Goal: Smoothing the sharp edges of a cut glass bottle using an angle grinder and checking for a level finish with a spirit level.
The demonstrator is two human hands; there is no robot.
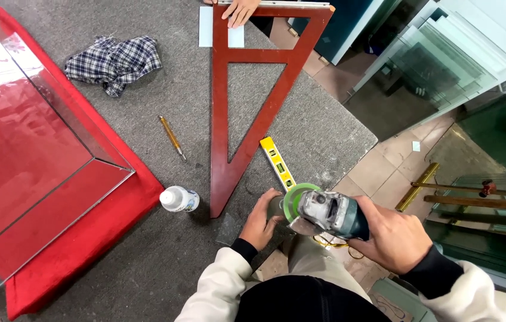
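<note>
Right hand (393,238) is wrapped around the body of an angle grinder (330,214), fingers closed on the grip. The grinder's green disc (294,200) faces 9 o'clock, toward the left hand (262,217). Left hand is pressed down, fingers curled over a small grey glass piece (229,229) at the table edge, holding it flat; disc sits just beside the left fingertips. Whether disc touches the glass cannot be told.

The grinder is low centre of view, at the grey carpeted table's (145,262) near edge, above the person's lap.

At 12 o'clock of the disc, touching close, lies a yellow level (277,161), slanting toward 11. Just at 10 o'clock of the left hand, a big red-brown wooden triangle square (220,119) lies flat, its tip near the glass piece. At 9 o'clock of the left hand, a white bottle (179,199) lies on its side. Farther at 10 o'clock, a yellow pencil-like tool (171,136). Farther at 11, a crumpled plaid cloth (114,61).

Far 9 o'clock: a clear glass tank (38,161) on a red cloth (74,250).

At 12 o'clock, top edge, another person's hand (240,11) rests on the triangle's top bar. At 2 o'clock, stacked glass sheets (443,59) lean on the tiled floor.
</note>
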